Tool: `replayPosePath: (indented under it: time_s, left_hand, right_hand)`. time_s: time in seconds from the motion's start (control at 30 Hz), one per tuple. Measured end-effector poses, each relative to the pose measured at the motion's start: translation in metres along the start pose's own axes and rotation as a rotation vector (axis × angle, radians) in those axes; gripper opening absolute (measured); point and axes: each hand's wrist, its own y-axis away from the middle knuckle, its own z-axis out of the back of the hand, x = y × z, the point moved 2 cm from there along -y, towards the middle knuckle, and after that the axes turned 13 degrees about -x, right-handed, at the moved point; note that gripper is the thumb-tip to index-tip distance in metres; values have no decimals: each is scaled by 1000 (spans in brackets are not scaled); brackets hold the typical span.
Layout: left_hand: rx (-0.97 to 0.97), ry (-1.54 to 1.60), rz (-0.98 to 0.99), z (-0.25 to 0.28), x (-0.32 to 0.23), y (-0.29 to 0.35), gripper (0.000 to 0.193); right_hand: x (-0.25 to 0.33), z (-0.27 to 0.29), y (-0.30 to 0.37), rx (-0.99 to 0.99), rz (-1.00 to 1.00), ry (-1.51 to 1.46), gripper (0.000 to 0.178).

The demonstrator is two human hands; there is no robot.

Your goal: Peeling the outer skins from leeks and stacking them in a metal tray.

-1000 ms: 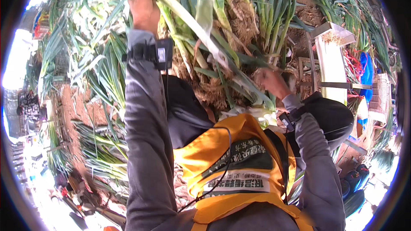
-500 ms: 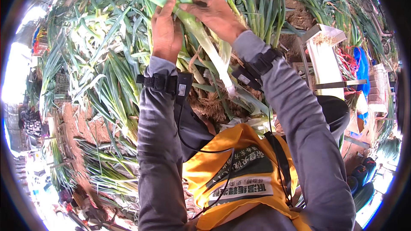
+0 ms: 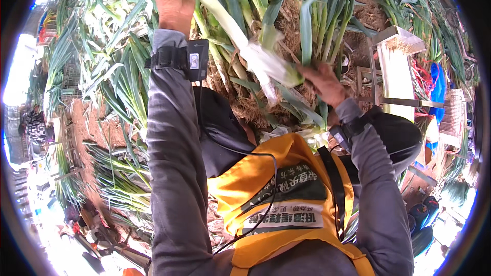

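Note:
My left hand [image 3: 174, 2] is closed around the upper part of a thick leek [image 3: 220, 13], near the top edge of the view. The leek slants down to the right, its pale shaft widening into a blurred white layer [image 3: 273, 66] that has come away from it. My right hand [image 3: 325, 84] pinches the greenish end of that peeled outer leaf, low and to the right. Beneath the leek, many more leeks with brown roots [image 3: 250, 112] lie in a heap in front of my knees.
Piles of leeks [image 3: 128, 71] spread at the left and far side. A white metal stand [image 3: 396, 79] rises at the right, with a blue bag [image 3: 437, 89] and a wire crate [image 3: 452, 117] beyond it. Bare brown soil [image 3: 92, 128] shows at the left.
My right hand has swung from beside my left hand down and right, drawing an outer leaf off the leek. My left hand has shifted slightly left and up with the leek.

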Motion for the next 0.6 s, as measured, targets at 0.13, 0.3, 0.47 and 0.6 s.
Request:
replayPosePath:
  time_s: [0.13,0.3,0.47,0.6]
  left_hand:
    - [-24,58,-6,31,-9,-20,30]
    - [-169,-36,-10,27,-1,-9,29]
    - [-187,16,3,42,-5,-18,33]
    - [-229,91,69,59,1,-33,32]
  right_hand:
    - [-16,-39,86,488,-1113,-526,38]
    - [-3,-26,56,91,-562,158,44]
    - [59,-14,-92,-73,-177,-56,51]
    - [54,-50,-96,167,183,182,44]
